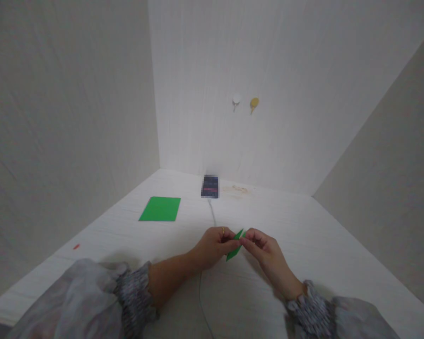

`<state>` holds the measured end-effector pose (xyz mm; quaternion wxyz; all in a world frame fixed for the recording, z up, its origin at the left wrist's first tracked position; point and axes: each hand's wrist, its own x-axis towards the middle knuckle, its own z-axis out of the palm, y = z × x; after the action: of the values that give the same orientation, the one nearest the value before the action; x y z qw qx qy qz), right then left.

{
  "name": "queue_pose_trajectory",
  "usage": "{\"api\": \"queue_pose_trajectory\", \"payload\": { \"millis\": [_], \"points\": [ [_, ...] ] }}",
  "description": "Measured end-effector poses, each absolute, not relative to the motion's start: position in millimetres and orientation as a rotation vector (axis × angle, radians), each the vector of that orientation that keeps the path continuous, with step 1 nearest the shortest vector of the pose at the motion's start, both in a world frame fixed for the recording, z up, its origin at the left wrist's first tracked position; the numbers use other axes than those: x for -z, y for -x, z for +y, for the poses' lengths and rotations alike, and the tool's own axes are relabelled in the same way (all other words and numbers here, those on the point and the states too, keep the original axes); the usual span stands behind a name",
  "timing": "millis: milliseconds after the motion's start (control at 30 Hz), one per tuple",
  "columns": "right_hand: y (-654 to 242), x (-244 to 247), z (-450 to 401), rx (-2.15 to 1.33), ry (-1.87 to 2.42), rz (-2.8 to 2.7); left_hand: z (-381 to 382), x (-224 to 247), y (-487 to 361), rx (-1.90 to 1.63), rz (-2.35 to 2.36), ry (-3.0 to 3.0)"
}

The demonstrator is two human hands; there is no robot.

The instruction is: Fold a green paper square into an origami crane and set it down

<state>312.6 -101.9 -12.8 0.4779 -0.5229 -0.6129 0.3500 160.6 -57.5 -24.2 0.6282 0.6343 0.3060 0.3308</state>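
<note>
A small folded piece of green paper [234, 253] is held between my two hands, above the white table. My left hand [215, 246] pinches its left side between thumb and fingers, with a ring on one finger. On the other side, my right hand [265, 249] pinches the upper right edge, where a bit of white shows. The fingertips of both hands are close together. A flat green square sheet [160, 209] lies on the table to the left, away from both hands.
A dark phone-like device [210, 186], blurred, sits near the back wall, with a pale cable [202, 301] running forward beneath my left arm. Two hooks, white [236, 99] and yellow [255, 102], are on the wall. A small red piece [77, 246] lies at the table's left.
</note>
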Motion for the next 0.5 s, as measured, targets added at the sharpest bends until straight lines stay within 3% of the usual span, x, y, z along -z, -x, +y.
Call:
{"api": "queue_pose_trajectory", "payload": {
  "millis": [500],
  "points": [
    [-310.3, 9.5, -106.4, -0.759, 1.332, -1.472, -59.0, 20.7, -160.5, -0.76, 0.686, -1.528]
  ]
}}
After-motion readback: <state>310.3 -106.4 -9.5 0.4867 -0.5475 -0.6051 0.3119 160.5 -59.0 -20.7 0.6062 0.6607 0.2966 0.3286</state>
